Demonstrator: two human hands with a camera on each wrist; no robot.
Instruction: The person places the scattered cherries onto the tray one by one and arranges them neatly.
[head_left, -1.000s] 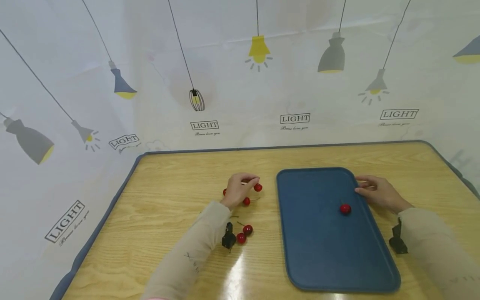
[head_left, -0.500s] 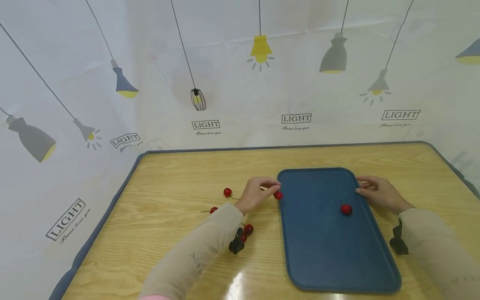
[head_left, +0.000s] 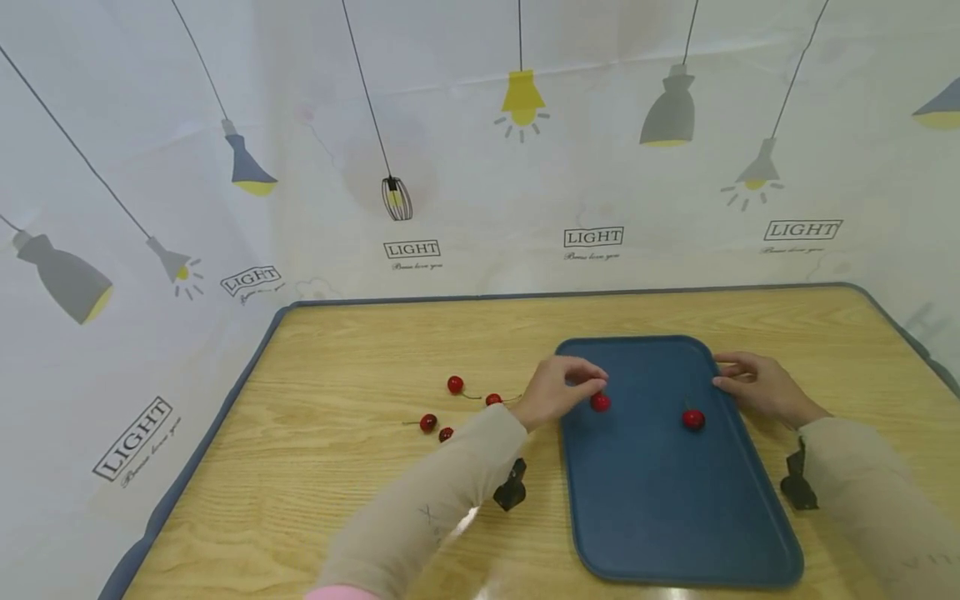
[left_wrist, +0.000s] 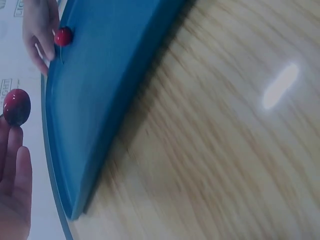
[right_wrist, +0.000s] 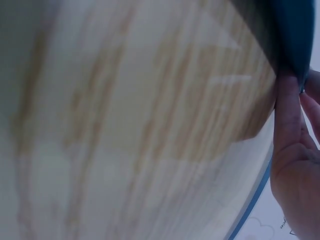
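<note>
Over the upper left of the blue tray (head_left: pixel 667 508), my left hand (head_left: pixel 558 390) pinches a red cherry (head_left: pixel 600 402) that hangs below the fingertips. The left wrist view shows this cherry (left_wrist: pixel 17 107) at the tips of the fingers, above the tray surface. A second cherry (head_left: pixel 693 419) lies on the tray toward its right side. My right hand (head_left: pixel 765 387) grips the tray's right rim near the far corner. In the right wrist view the thumb (right_wrist: pixel 289 115) lies against the tray edge (right_wrist: pixel 300 40), with other fingers partly hidden beyond it.
Several cherries lie left of the tray on the wooden table (head_left: pixel 315 467), among them one cherry (head_left: pixel 455 385) at the back and another cherry (head_left: pixel 428 423) nearer. My left sleeve (head_left: pixel 442 492) covers part of that area. A lamp-printed wall covering (head_left: pixel 480 167) stands behind.
My left hand has carried a cherry rightward from the table, across the tray's left rim, to above the tray. The right hand and the tray have stayed in place.
</note>
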